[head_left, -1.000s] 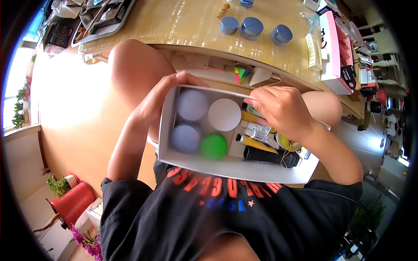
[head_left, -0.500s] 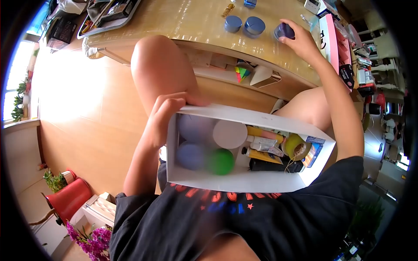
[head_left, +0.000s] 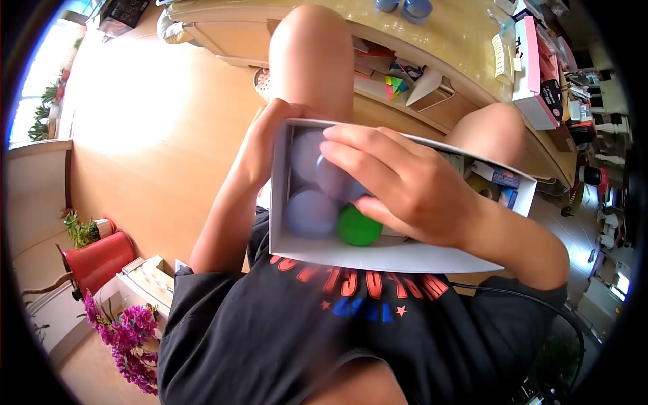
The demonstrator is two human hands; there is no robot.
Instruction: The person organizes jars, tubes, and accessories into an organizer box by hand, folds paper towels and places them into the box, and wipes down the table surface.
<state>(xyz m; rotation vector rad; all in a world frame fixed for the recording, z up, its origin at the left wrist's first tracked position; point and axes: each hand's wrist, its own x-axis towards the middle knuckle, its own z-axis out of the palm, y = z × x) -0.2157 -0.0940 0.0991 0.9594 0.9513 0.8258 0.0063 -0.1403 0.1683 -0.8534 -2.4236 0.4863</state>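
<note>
The round jar (head_left: 331, 178), bluish-grey and blurred, lies under the right hand (head_left: 347, 172), between the curled fingers on its far side and the thumb on its near side. Those fingers are parted by roughly the jar's own breadth and appear to have hold of it, though blur and the hand itself hide part of the contact. It looks stiff, smooth and fairly light, so I would expect it to slip more readily than to dent; how full it is, I cannot tell. The side just below the top, pinched from opposite edges, seems the best place to take hold. The jar is inside the open white box (head_left: 398, 255), toward its left half, with an upper bluish lid (head_left: 304, 156) and a lower bluish lid (head_left: 311, 213) just beside it and a green round lid (head_left: 359, 227) near the thumb. The left hand (head_left: 271, 128) is bent round the box's far left corner, holding it; its thumb cannot be made out. At the box's right end a blue-printed packet (head_left: 507, 196) shows past the wrist. Beyond the knees, two blue jars (head_left: 416, 9) stand on the table (head_left: 466, 34), well apart from both hands, with a pink box (head_left: 528, 81) farther right.
</note>
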